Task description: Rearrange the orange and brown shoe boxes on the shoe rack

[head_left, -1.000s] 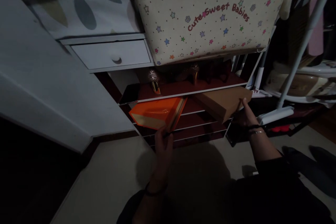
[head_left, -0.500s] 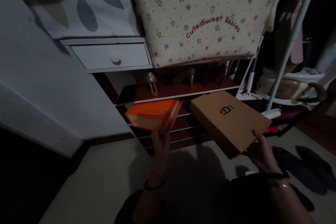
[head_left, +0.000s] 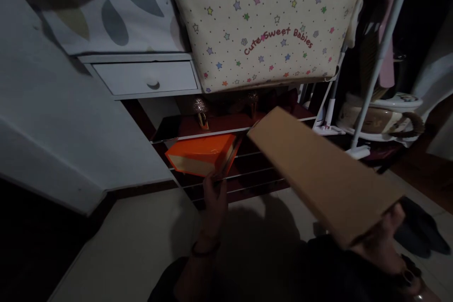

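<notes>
My right hand [head_left: 384, 240] grips the near right end of a brown cardboard shoebox [head_left: 318, 170]. The box is tilted, with a plain face toward me and its far end near the shelf edge. In the lower middle, my left hand [head_left: 215, 198] pinches the lower corner of an orange package [head_left: 203, 147] with a beige panel. Just above those fingers a dark brown edge shows along the package's right side; I cannot tell what it is. The orange package sticks out from a level of the dark red shoe rack [head_left: 221, 125].
High-heeled shoes [head_left: 200, 106] stand on the rack's upper shelf. Above are a white drawer [head_left: 148, 80] and a star-print fabric basket [head_left: 272, 33]. A pale pole [head_left: 377, 66] rises at the right. Dark slippers [head_left: 421, 226] lie on the tiled floor [head_left: 141, 240].
My right hand has turned the shoebox, so its printed lid no longer shows, and moved its near end right and down. My left hand stays at the orange package.
</notes>
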Available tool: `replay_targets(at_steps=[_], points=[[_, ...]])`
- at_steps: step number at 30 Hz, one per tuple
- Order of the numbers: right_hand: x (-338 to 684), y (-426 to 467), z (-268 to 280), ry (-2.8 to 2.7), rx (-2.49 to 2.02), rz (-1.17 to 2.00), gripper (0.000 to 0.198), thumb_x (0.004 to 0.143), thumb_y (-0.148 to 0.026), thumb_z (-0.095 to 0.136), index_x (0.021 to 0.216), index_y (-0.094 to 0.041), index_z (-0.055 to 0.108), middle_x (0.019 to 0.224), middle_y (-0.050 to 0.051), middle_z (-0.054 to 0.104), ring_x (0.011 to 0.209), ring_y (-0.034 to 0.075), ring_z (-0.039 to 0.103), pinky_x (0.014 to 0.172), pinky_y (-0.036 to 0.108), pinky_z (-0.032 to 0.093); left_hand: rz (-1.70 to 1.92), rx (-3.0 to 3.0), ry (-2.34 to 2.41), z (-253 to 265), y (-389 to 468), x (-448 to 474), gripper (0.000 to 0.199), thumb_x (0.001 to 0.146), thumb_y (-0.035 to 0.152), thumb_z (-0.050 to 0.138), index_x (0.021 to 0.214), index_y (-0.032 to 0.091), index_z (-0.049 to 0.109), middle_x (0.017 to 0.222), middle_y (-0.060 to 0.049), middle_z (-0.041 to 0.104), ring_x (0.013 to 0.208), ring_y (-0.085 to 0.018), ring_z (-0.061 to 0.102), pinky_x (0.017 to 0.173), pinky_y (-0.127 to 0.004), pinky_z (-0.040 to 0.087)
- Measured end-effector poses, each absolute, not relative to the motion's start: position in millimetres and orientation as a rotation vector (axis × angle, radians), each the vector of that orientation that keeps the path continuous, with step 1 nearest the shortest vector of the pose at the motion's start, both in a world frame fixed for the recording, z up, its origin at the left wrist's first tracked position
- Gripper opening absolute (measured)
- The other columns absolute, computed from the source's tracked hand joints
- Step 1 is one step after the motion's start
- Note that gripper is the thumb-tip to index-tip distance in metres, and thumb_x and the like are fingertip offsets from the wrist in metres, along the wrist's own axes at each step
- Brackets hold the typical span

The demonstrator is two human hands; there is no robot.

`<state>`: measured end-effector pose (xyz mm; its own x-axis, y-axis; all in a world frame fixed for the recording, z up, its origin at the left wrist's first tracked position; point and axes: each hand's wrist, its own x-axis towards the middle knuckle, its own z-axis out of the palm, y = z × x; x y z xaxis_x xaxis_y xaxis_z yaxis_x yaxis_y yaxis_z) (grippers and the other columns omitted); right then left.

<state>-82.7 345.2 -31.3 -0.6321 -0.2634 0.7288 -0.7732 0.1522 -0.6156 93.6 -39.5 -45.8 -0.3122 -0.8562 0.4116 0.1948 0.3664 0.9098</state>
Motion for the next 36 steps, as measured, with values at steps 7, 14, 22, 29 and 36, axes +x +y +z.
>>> replay_targets(at_steps=[7,14,22,29,36], points=[[-128.8,332.8,-36.8,-1.653,1.578,0.799,0.075,0.079,-0.035,0.09,0.143,-0.054,0.054,0.146,0.005,0.052,0.128,0.038,0.061,0.115,0.078,0.041,-1.266,0.589,-1.531,-52.4,-40.1,93.7,0.05,0.091,0.046,0.072,0.132,0.021,0.057,0.133,-0.015,0.064,0.12,-0.026,0.064,0.105,-0.043,0.051],[-150.2,324.8,-42.5,-1.731,1.622,0.902,0.055,0.081,-0.027,0.088,0.126,-0.052,0.069,0.129,0.002,0.066,0.118,0.033,0.066,0.116,0.072,0.043,-1.322,0.587,-1.542,-61.2,-39.0,90.1,0.047,0.094,0.044,0.07,0.132,0.021,0.057,0.135,-0.015,0.064,0.123,-0.026,0.064,0.107,-0.044,0.05],[-138.8,326.7,-33.0,-1.492,1.714,0.525,0.061,0.081,-0.012,0.087,0.114,-0.062,0.073,0.124,-0.004,0.068,0.122,0.027,0.066,0.122,0.069,0.036,-1.34,0.593,-1.529,-58.9,-36.8,87.6,0.049,0.09,0.048,0.073,0.128,0.022,0.059,0.132,-0.013,0.066,0.121,-0.026,0.065,0.108,-0.044,0.05],[-143.2,325.8,-44.5,-1.433,1.728,0.463,0.053,0.084,-0.015,0.085,0.114,-0.059,0.075,0.121,-0.001,0.068,0.124,0.029,0.064,0.123,0.071,0.034,-1.334,0.599,-1.522,-60.3,-36.5,86.1,0.048,0.089,0.049,0.074,0.127,0.022,0.059,0.123,-0.011,0.068,0.111,-0.025,0.068,0.101,-0.043,0.053],[-168.7,317.0,-60.4,-1.516,1.665,0.361,0.062,0.089,-0.007,0.075,0.119,-0.06,0.073,0.126,0.0,0.069,0.125,0.029,0.066,0.118,0.075,0.039,-1.349,0.581,-1.527,-60.2,-34.3,85.1,0.048,0.091,0.049,0.072,0.127,0.022,0.059,0.129,-0.013,0.067,0.11,-0.024,0.067,0.101,-0.042,0.053]])
